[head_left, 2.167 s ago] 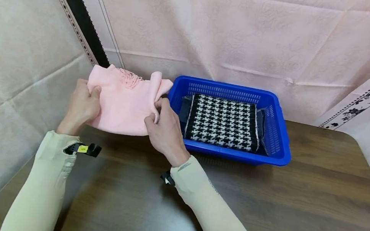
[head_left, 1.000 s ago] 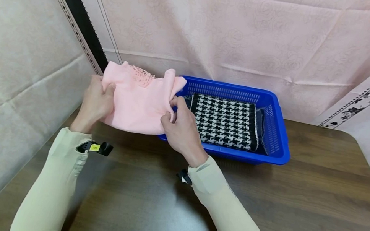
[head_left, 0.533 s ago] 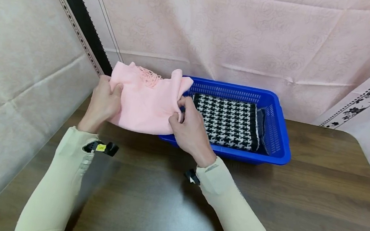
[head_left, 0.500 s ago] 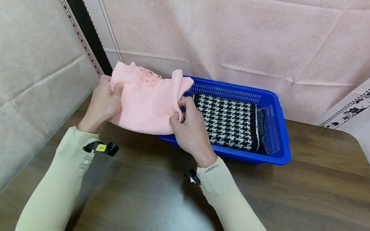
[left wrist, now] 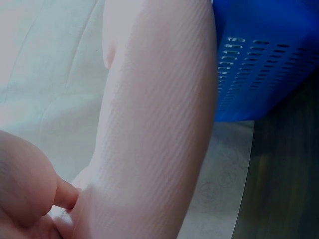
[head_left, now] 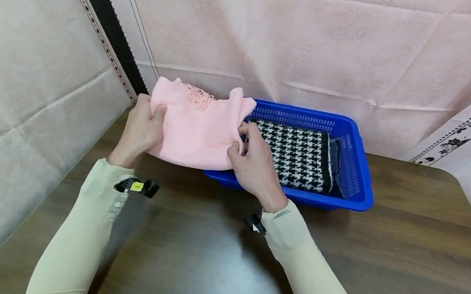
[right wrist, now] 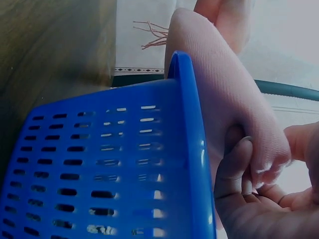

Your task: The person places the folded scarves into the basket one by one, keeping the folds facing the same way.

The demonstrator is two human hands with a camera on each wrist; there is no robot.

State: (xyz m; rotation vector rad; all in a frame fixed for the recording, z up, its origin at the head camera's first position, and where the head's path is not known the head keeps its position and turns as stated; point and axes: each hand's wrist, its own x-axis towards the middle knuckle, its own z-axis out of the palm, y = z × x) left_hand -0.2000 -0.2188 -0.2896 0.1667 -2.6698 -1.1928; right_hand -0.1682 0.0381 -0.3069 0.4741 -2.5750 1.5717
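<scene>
A folded pink scarf (head_left: 198, 127) with a fringe at its top edge is held up between both hands. My left hand (head_left: 143, 126) grips its left side, thumb on the front face. On the other side my right hand (head_left: 256, 162) pinches the scarf's bunched right edge. The scarf overlaps the left end of a blue plastic basket (head_left: 361, 182). Inside the basket lies a folded black-and-white houndstooth scarf (head_left: 300, 157), on top of dark blue denim-like cloth (head_left: 335, 154). In the right wrist view, the pink scarf (right wrist: 224, 74) hangs close beside the basket's rim (right wrist: 197, 149).
The basket stands on a brown wooden table (head_left: 408, 246), against a pale pink cloth backdrop (head_left: 318, 44). A pale cloth panel (head_left: 29, 67) rises along the left side, and another cloth with a floral border (head_left: 457, 140) borders the table's right.
Both hands have carried the pink scarf to the right, from beside the basket to over its left end. The grip on it looks the same, and the basket has stayed in place.
</scene>
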